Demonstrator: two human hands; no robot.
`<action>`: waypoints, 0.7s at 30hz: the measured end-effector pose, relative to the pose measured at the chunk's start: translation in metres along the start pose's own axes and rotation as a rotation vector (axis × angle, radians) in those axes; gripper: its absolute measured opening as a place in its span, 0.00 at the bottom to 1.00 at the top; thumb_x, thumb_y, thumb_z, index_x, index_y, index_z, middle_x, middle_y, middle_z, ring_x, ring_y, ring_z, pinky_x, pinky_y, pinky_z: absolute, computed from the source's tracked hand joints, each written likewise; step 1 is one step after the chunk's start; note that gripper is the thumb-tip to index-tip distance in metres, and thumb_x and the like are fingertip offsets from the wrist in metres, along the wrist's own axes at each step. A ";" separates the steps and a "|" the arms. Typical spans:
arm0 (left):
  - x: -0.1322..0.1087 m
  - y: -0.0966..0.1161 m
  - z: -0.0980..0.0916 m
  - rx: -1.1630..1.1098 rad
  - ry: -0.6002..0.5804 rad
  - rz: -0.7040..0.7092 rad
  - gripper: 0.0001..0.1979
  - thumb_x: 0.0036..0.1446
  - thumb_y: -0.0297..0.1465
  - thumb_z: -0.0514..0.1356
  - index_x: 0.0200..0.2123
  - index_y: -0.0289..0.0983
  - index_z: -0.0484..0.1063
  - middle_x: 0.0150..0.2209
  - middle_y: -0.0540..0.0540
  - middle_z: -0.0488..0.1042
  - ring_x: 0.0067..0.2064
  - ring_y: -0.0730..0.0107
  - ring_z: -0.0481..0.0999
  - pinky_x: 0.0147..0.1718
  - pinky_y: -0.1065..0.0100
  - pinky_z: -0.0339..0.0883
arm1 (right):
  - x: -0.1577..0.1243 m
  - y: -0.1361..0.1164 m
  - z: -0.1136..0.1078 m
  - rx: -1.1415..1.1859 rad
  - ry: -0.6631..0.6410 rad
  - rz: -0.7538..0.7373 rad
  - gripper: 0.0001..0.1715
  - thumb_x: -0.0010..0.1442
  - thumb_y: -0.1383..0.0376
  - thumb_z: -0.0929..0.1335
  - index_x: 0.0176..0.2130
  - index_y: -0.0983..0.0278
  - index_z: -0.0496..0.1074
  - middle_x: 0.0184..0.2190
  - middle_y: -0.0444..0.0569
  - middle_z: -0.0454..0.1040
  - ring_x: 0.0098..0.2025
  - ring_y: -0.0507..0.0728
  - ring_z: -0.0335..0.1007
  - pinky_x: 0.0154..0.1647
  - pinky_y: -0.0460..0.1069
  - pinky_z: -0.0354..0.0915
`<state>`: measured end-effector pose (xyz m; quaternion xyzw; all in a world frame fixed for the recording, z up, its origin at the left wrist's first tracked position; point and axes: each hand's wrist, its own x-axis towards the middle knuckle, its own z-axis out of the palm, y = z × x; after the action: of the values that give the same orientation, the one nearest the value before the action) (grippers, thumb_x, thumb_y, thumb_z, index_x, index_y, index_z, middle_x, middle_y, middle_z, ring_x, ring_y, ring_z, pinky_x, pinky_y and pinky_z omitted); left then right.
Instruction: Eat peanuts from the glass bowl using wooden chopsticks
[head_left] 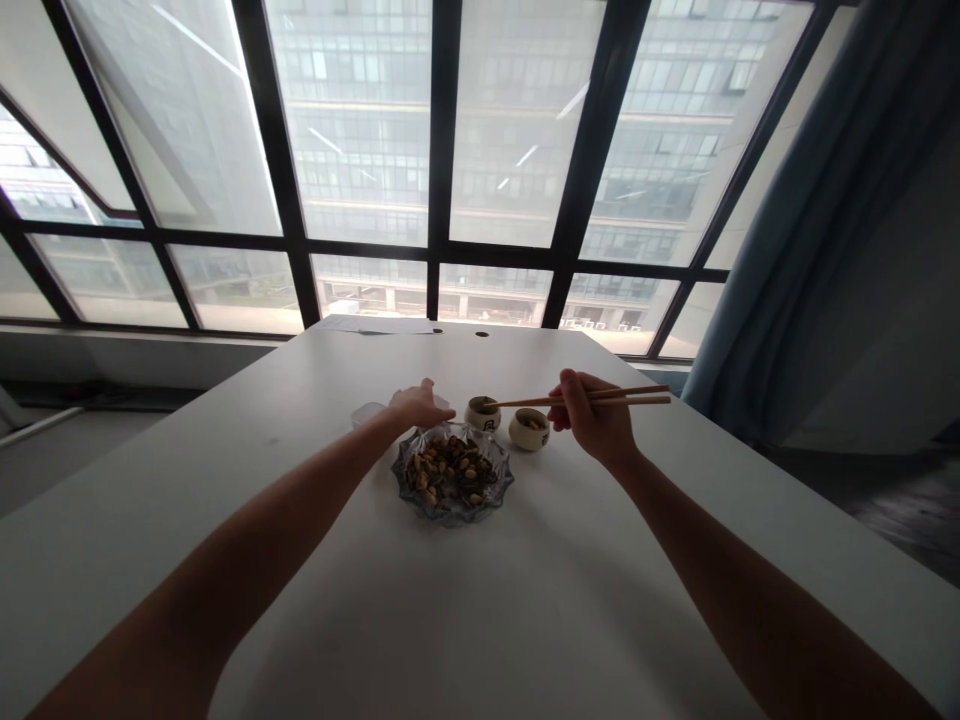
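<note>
My right hand (596, 415) is closed round a pair of wooden chopsticks (630, 395). Their tips reach left to the mouth of a small cream cup (482, 424) with a dark character on its side. A second such cup (529, 440), with some light pieces inside, stands just below the chopsticks, close to my right fingers. My left hand (420, 404) stretches over the far left rim of a scalloped clear glass bowl (450, 515), thumb apart from the fingers. I cannot tell whether it touches the rim. Mixed nuts and seeds (450, 465) lie in the bowl.
Clear container-like pieces (366, 413) show beside and behind my left hand, partly hidden. Papers (375, 324) lie at the white table's (450, 620) far edge, near round holes. Large windows stand beyond, and a blue-grey curtain (772, 240) hangs at right.
</note>
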<state>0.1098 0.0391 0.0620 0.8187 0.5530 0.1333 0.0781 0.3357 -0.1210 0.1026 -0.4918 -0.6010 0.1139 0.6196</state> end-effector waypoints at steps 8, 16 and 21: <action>0.012 0.070 0.018 0.110 -0.092 0.204 0.42 0.49 0.57 0.61 0.57 0.32 0.67 0.56 0.28 0.73 0.62 0.43 0.68 0.66 0.45 0.42 | 0.003 0.004 -0.011 -0.227 -0.047 -0.132 0.31 0.65 0.41 0.62 0.25 0.61 0.69 0.16 0.46 0.72 0.18 0.53 0.69 0.20 0.48 0.66; 0.014 0.080 0.023 0.134 0.084 0.338 0.34 0.44 0.47 0.70 0.52 0.35 0.72 0.51 0.35 0.77 0.57 0.47 0.73 0.66 0.49 0.46 | -0.001 0.010 -0.016 -0.473 -0.190 -0.386 0.28 0.68 0.48 0.62 0.22 0.61 0.65 0.18 0.46 0.72 0.18 0.51 0.66 0.23 0.47 0.60; 0.010 0.080 0.019 0.086 0.154 0.397 0.35 0.44 0.47 0.69 0.55 0.38 0.70 0.52 0.40 0.77 0.56 0.49 0.73 0.65 0.49 0.48 | -0.001 0.021 -0.013 -0.461 -0.175 -0.437 0.27 0.70 0.52 0.61 0.23 0.62 0.67 0.19 0.45 0.72 0.19 0.50 0.66 0.24 0.46 0.59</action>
<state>0.1897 0.0186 0.0669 0.9016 0.3904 0.1845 -0.0270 0.3560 -0.1173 0.0886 -0.4672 -0.7531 -0.1190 0.4477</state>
